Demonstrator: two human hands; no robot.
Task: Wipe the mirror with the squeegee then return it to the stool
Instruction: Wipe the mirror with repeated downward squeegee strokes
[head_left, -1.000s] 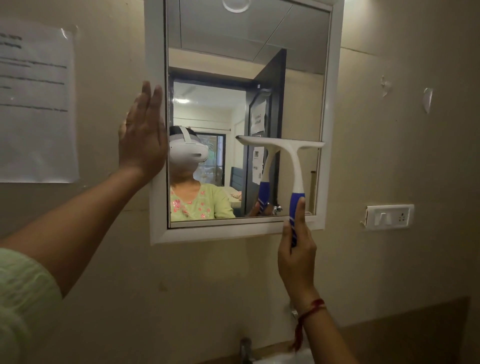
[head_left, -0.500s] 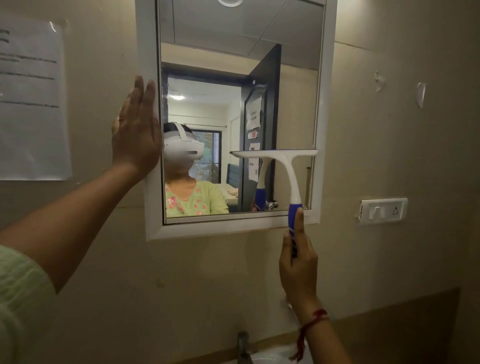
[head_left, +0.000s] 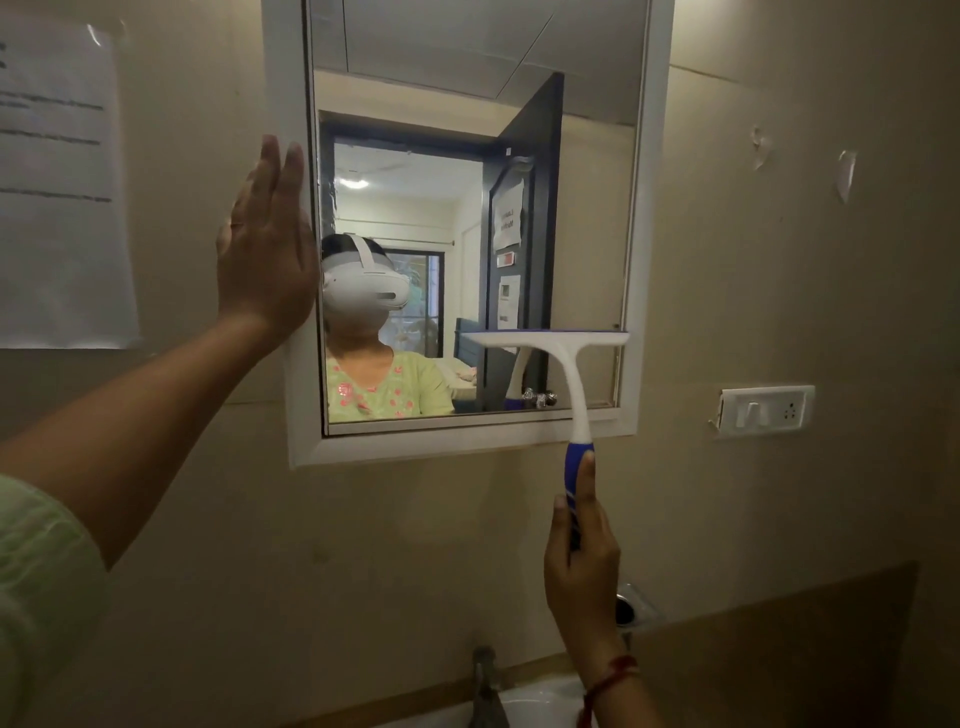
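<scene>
one squeegee (head_left: 574, 374) on lower mirror (head_left: 467, 93), right hand (head_left: 582, 566) gripping its handle beneath, left hand (head_left: 265, 254) flat on frame (head_left: 298, 405)

One mirror (head_left: 467, 218), set in one white frame. One squeegee (head_left: 571, 374), with one blade and one blue-and-white handle. Two hands: the left hand (head_left: 265, 244) and the right hand (head_left: 582, 566). One red thread (head_left: 610, 673) circles the right wrist. One sheet of paper (head_left: 57, 197) hangs on the wall. One switch plate (head_left: 766, 410), bearing one switch and one socket. Two torn scraps stick to the wall: the left scrap (head_left: 758, 148) and the right scrap (head_left: 845, 176). One tap (head_left: 485, 680), one basin (head_left: 540, 699), one metal fitting (head_left: 631, 605). Reflected in the glass: one door (head_left: 540, 156), three notices (head_left: 506, 218) on it, one headset (head_left: 363, 286).
</scene>
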